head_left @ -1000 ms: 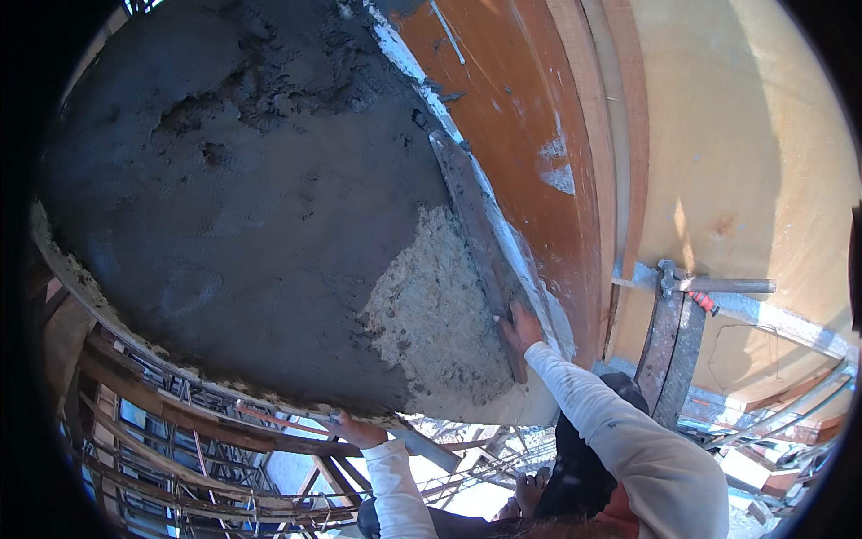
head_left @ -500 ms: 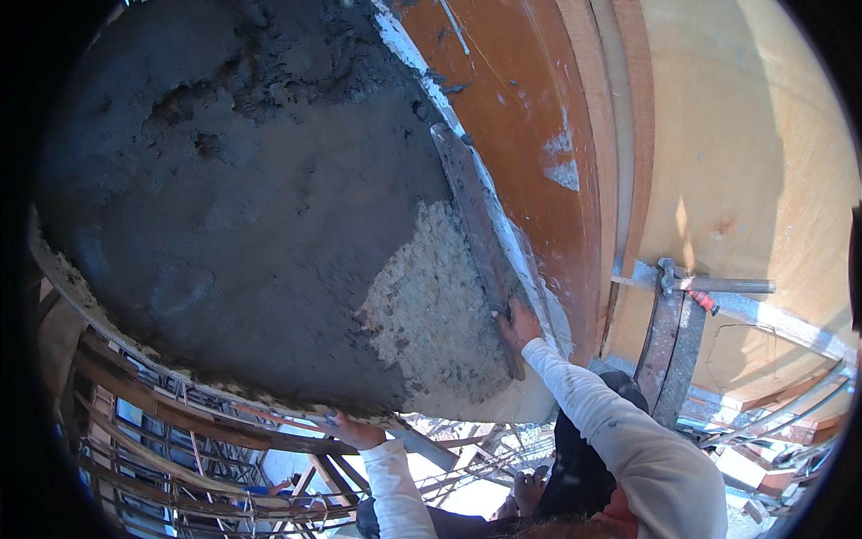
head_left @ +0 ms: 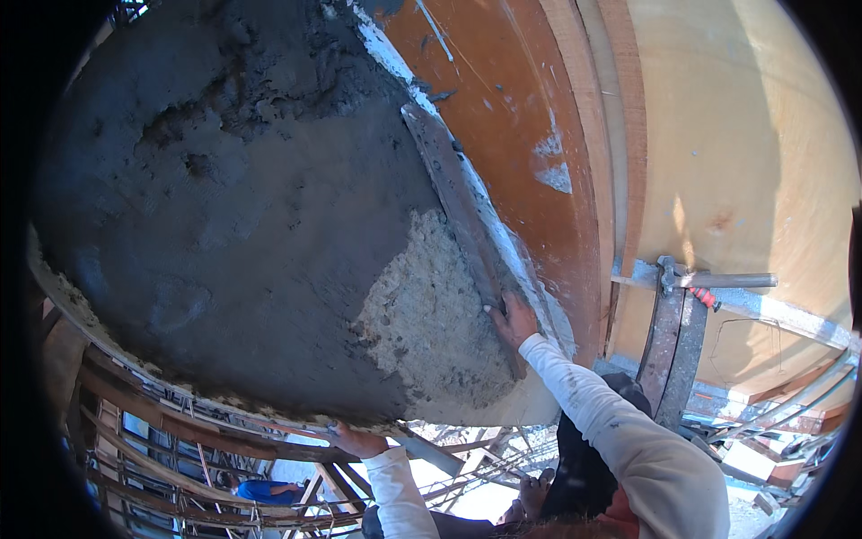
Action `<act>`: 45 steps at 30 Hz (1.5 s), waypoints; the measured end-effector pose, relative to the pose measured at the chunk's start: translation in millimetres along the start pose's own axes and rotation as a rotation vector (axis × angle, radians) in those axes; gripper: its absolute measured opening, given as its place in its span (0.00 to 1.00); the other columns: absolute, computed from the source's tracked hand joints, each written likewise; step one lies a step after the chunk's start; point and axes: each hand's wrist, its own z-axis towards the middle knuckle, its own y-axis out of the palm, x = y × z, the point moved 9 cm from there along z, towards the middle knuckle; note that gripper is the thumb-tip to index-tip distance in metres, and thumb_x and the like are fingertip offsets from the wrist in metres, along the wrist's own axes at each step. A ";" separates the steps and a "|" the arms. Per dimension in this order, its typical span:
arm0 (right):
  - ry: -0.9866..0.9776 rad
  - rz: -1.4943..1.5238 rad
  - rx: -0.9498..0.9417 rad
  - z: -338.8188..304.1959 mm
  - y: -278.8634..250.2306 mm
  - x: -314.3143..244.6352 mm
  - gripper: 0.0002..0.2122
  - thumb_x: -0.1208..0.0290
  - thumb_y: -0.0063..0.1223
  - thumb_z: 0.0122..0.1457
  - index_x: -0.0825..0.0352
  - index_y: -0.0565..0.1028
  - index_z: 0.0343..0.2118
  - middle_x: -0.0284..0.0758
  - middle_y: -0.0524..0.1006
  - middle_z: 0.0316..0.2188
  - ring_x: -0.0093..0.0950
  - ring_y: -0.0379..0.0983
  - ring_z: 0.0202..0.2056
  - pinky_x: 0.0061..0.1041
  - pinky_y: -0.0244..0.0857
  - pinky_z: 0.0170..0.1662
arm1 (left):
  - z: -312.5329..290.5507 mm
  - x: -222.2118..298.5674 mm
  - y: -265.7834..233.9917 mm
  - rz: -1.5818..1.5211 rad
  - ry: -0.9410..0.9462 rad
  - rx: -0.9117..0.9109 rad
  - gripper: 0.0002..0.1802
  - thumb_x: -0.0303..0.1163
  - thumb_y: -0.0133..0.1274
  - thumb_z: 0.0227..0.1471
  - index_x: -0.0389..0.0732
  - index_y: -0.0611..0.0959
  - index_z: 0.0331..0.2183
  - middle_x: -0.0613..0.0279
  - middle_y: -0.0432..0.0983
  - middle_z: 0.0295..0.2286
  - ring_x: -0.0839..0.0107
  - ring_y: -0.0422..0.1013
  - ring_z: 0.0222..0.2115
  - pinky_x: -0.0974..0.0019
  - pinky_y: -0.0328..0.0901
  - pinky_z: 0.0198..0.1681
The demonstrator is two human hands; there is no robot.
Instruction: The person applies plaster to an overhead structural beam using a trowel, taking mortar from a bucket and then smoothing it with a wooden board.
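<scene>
My right hand (head_left: 512,321) grips the near part of a long, mortar-smeared wooden board (head_left: 453,193). The board lies along the right border of a curved slab of dark wet mortar (head_left: 260,225), beside a white strip (head_left: 485,198). Left of this hand, a rough, paler patch (head_left: 426,301) interrupts the smooth mortar. At the slab's near rim, my left hand (head_left: 359,441) is closed on the edge, its fingertips partly hidden. Lumps and a small pit (head_left: 196,164) mark the far part of the mortar.
An orange-brown panel (head_left: 503,117) rises right of the slab. A hammer (head_left: 718,281) and a red-handled tool (head_left: 705,297) lie on beams at right. Below the rim are scaffold timbers (head_left: 224,438) and a person in blue (head_left: 267,490). My foot (head_left: 536,492) shows below.
The board has slid farther away along the slab's border, with my right hand on it. My left hand stays at the rim. More of the person in blue shows below. The view has shifted slightly.
</scene>
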 end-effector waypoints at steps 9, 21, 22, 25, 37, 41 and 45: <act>-0.011 -0.044 0.017 4.6 -1.6 8.6 0.23 0.54 0.54 0.63 0.67 0.69 0.52 0.46 0.74 0.50 0.52 0.74 0.48 0.48 0.66 0.50 | -7.4 10.9 4.1 0.113 -0.038 0.041 0.46 0.55 0.57 0.56 0.40 0.59 0.65 0.51 0.63 0.59 0.57 0.64 0.56 0.49 0.63 0.60; 0.004 0.125 -0.025 -75.8 -40.2 2.3 0.20 0.57 0.59 0.59 0.67 0.70 0.47 0.50 0.76 0.42 0.52 0.76 0.42 0.46 0.68 0.45 | -74.7 173.8 338.3 1.011 1.028 -0.419 0.13 0.40 0.68 0.49 0.51 0.86 0.38 0.62 0.72 0.47 0.61 0.63 0.49 0.51 0.57 0.54; 0.024 0.163 -0.033 -78.8 -41.7 5.6 0.20 0.57 0.59 0.59 0.67 0.70 0.46 0.49 0.76 0.41 0.51 0.76 0.40 0.46 0.67 0.44 | -63.2 157.2 379.3 1.064 0.988 -0.512 0.16 0.33 0.68 0.45 0.51 0.87 0.40 0.61 0.72 0.45 0.57 0.62 0.51 0.50 0.57 0.55; 0.021 0.221 -0.087 -85.2 -38.7 -11.0 0.20 0.57 0.59 0.60 0.67 0.70 0.45 0.48 0.76 0.39 0.50 0.76 0.38 0.45 0.68 0.42 | -17.9 126.6 467.8 1.255 1.037 -0.588 0.18 0.34 0.67 0.44 0.50 0.87 0.42 0.61 0.73 0.44 0.59 0.65 0.49 0.51 0.57 0.56; -0.110 0.274 0.016 -77.2 -43.9 -15.2 0.20 0.57 0.63 0.58 0.66 0.68 0.42 0.47 0.74 0.31 0.50 0.75 0.32 0.43 0.67 0.34 | 31.4 76.9 540.7 1.570 1.148 -0.597 0.11 0.29 0.55 0.48 0.41 0.87 0.35 0.60 0.72 0.46 0.59 0.65 0.49 0.54 0.57 0.51; -0.128 0.247 0.023 -77.5 -40.6 -17.3 0.20 0.58 0.63 0.58 0.66 0.68 0.42 0.47 0.75 0.31 0.51 0.75 0.32 0.44 0.68 0.34 | 33.8 84.2 541.1 1.524 1.110 -0.583 0.12 0.31 0.59 0.46 0.41 0.87 0.35 0.59 0.72 0.46 0.58 0.65 0.49 0.52 0.56 0.53; -0.116 0.276 0.024 -73.7 -29.7 -16.4 0.19 0.59 0.63 0.58 0.66 0.68 0.42 0.47 0.75 0.31 0.51 0.75 0.32 0.44 0.67 0.34 | 2.0 120.6 485.2 1.375 0.965 -0.553 0.19 0.36 0.68 0.40 0.40 0.86 0.38 0.58 0.71 0.48 0.57 0.64 0.50 0.49 0.54 0.57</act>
